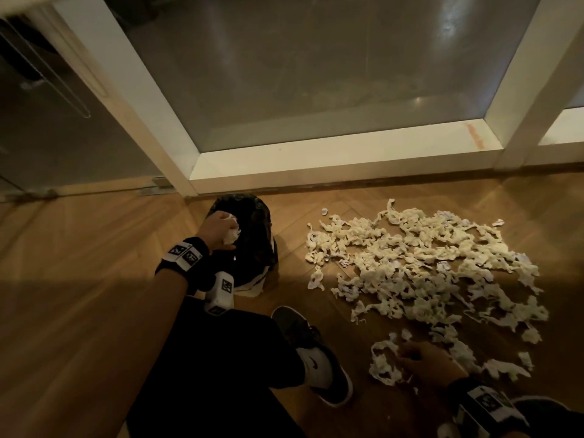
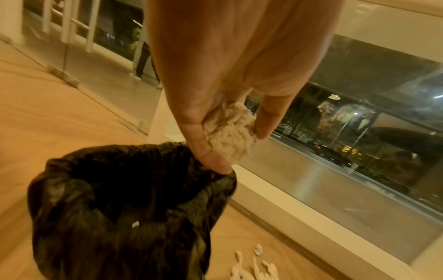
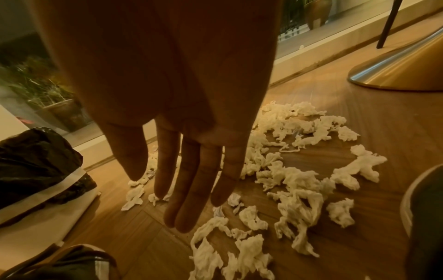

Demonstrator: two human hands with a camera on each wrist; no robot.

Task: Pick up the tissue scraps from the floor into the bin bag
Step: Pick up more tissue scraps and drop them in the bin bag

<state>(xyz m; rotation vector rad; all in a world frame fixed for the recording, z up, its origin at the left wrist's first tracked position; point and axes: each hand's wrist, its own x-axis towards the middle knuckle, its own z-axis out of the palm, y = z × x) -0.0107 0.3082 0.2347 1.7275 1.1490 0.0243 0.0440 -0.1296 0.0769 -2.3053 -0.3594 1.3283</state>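
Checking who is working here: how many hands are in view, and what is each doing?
2. The left hand grips a tissue wad over the bin bag. The right hand is open above the tissue scraps on the floor.

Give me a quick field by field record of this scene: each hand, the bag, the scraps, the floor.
left hand: holds a tissue wad over the bin bag
right hand: open, fingers straight, above the scraps
bin bag: black, mouth open, beside the window frame
tissue scraps: big loose pile, to the right of the bag
floor: wood
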